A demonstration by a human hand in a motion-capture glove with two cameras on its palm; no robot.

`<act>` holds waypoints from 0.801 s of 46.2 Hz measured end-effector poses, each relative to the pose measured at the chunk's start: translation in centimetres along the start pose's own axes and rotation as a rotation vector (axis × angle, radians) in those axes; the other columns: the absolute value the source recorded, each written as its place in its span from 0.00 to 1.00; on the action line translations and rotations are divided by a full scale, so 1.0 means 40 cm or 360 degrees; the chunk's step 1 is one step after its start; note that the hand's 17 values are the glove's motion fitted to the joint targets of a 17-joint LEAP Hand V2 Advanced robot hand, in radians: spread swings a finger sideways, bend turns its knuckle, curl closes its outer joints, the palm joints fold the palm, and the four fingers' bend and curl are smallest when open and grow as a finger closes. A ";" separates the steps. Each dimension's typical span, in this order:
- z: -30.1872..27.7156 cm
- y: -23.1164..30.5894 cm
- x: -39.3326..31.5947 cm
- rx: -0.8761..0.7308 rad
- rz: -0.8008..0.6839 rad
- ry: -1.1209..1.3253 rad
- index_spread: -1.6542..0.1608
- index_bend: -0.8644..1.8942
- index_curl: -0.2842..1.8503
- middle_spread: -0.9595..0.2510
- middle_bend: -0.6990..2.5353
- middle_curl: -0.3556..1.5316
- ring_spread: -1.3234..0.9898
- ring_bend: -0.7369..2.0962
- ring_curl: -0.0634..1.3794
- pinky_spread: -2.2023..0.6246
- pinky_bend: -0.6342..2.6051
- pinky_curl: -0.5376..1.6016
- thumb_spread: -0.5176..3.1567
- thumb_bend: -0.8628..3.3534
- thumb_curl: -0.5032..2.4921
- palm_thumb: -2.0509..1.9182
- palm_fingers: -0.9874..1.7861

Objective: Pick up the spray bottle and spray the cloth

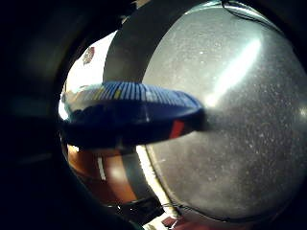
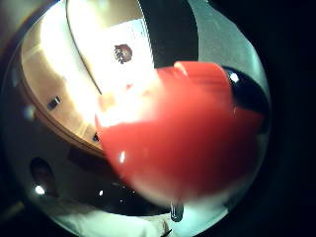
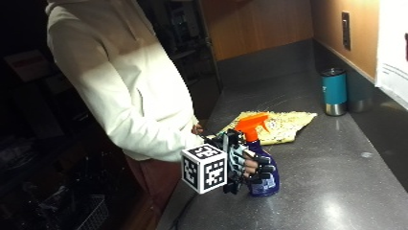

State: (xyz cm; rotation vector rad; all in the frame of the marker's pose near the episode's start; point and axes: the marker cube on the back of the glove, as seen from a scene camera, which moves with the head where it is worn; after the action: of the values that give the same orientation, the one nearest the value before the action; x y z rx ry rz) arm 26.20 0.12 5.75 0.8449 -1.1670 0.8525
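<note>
A blue spray bottle (image 3: 263,176) with an orange trigger head (image 3: 252,123) stands upright on the dark grey counter (image 3: 331,182), near its front edge. My gloved right hand (image 3: 245,163) is wrapped around the bottle's body, fingers curled round it. Just behind the bottle a yellow cloth (image 3: 280,125) lies flat on the counter. The little finger side palm view shows the blue bottle body (image 1: 129,112) close up over the counter (image 1: 240,143). The orange head (image 2: 182,133) fills much of the thumb side palm view.
A teal tumbler (image 3: 334,91) stands at the back of the counter by the wall. White paper (image 3: 392,52) hangs on the wooden wall at the right. The person in a white hoodie (image 3: 121,81) stands at the counter's left end.
</note>
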 end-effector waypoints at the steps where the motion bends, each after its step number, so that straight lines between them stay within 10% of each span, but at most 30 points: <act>1: 0.001 -0.003 -0.002 -0.0005 0.0002 0.0004 0.75 0.38 0.25 0.77 0.29 0.37 0.56 0.40 0.23 0.83 0.33 0.40 0.39 0.20 0.29 0.67 0.43; 37: 0.113 -0.120 -0.106 -0.0465 -0.0094 0.0392 0.82 0.44 0.35 0.72 0.36 0.43 0.51 0.40 0.29 0.74 0.26 0.40 0.29 0.21 0.35 0.76 0.85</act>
State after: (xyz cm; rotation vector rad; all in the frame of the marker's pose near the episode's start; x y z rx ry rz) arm 27.89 -6.49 1.90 0.5162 -1.0137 0.6946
